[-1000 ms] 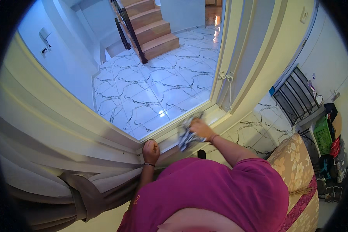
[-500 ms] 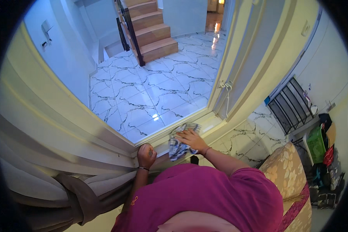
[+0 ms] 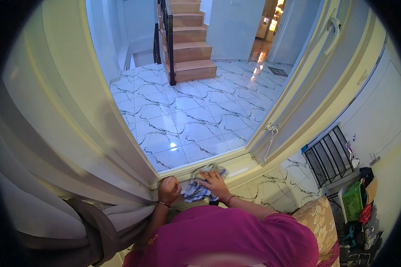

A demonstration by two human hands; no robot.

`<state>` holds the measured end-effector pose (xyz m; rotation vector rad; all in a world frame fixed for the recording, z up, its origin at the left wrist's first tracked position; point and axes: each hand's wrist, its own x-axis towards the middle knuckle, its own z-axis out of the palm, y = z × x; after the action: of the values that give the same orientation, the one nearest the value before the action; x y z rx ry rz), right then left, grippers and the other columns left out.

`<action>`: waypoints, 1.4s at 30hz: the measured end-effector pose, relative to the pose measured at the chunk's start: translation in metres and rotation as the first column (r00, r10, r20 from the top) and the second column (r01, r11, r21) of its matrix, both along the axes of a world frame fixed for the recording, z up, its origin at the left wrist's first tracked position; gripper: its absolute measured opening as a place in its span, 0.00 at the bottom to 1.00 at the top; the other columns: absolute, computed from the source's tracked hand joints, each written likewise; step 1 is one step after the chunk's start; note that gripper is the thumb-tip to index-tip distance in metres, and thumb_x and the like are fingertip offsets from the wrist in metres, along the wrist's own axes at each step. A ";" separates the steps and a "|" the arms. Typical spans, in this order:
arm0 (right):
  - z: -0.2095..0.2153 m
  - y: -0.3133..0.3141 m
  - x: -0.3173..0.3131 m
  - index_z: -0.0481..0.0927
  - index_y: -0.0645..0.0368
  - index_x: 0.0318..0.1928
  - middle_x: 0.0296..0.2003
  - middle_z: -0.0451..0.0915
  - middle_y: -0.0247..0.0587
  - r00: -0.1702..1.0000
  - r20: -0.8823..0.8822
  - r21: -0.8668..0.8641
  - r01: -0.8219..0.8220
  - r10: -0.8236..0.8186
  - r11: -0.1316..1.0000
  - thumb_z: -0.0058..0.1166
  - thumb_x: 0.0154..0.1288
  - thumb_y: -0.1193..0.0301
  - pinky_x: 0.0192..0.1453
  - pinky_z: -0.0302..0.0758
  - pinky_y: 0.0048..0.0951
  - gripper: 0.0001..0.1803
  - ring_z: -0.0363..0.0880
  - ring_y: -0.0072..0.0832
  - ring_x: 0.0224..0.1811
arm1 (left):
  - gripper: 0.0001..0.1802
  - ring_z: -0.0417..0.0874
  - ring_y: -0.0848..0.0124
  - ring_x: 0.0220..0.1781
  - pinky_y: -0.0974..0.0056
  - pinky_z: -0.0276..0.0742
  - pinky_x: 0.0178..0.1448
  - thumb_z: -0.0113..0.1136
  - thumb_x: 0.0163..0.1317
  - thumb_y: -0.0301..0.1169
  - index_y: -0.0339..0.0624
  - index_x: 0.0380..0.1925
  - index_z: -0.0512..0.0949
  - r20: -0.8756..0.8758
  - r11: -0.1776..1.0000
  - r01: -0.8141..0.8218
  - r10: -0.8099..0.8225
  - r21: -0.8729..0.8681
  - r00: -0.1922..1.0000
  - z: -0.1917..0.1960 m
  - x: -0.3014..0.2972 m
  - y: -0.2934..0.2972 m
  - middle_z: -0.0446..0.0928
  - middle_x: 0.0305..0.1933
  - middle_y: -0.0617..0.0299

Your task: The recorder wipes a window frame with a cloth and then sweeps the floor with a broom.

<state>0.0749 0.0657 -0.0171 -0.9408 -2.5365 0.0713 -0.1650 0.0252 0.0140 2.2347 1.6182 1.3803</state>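
A blue, white and dark checked cloth [image 3: 197, 192] lies bunched on the pale sill [image 3: 241, 165] at the foot of the window frame. My right hand [image 3: 214, 184] presses down on it, fingers spread over its folds and the cloth gathered under the palm. Just left of the cloth, my left hand [image 3: 168, 190] is a closed fist by the corner of the sill and the frame. Whatever those curled fingers may hold is hidden. The underside of the cloth is out of sight.
Grey curtains [image 3: 49, 191] with a dark tieback [image 3: 91, 222] hang at my left. The window sash [image 3: 307, 84] stands at right, with a white cord on its latch [image 3: 272, 129]. Wooden stairs [image 3: 191, 66] rise beyond. A floral-covered piece [image 3: 314, 220] and a green basket [image 3: 353, 200] are at lower right.
My right hand and the cloth have slid left and nearer to me along the sill. The left fist stays by the corner. The head view has tilted up, showing more of the stairs.
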 end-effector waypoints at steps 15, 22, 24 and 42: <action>-0.004 0.020 0.072 0.75 0.48 0.51 0.65 0.58 0.45 0.939 0.015 0.005 0.342 -0.342 0.940 0.53 0.52 0.65 0.67 0.47 0.54 0.23 0.53 0.52 0.66 | 0.08 0.72 0.56 0.29 0.56 0.69 0.33 0.56 0.39 0.22 0.42 0.20 0.67 0.017 0.999 0.027 -0.027 -0.023 1.000 -0.002 0.001 0.002 0.68 0.24 0.56; 0.000 0.016 0.038 0.70 0.41 0.57 0.62 0.62 0.41 0.998 0.067 0.064 0.009 -0.013 0.998 0.42 0.55 0.75 0.65 0.55 0.49 0.27 0.61 0.47 0.62 | 0.06 0.72 0.55 0.30 0.55 0.69 0.34 0.54 0.42 0.24 0.42 0.20 0.67 -0.009 0.998 0.046 -0.047 -0.045 0.999 -0.005 -0.005 0.003 0.68 0.24 0.56; 0.007 0.024 0.068 0.69 0.42 0.58 0.62 0.62 0.42 0.992 0.062 0.051 0.103 -0.106 0.993 0.45 0.54 0.73 0.65 0.55 0.50 0.27 0.60 0.48 0.63 | 0.05 0.72 0.55 0.30 0.55 0.69 0.34 0.54 0.43 0.24 0.42 0.21 0.68 -0.019 0.995 0.042 -0.044 -0.094 0.999 -0.001 -0.004 0.000 0.69 0.24 0.55; 0.004 0.017 0.059 0.66 0.37 0.60 0.64 0.60 0.40 0.999 0.044 0.008 0.015 -0.016 1.000 0.43 0.58 0.73 0.66 0.55 0.47 0.28 0.58 0.48 0.64 | 0.05 0.72 0.55 0.28 0.55 0.68 0.32 0.52 0.39 0.24 0.42 0.19 0.67 -0.038 0.998 -0.005 0.002 -0.062 0.999 -0.002 0.002 0.004 0.68 0.23 0.55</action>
<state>0.1336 0.0822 -0.0128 -0.9688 -2.5673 0.0360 -0.1630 0.0287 0.0121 2.2377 1.6533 1.2779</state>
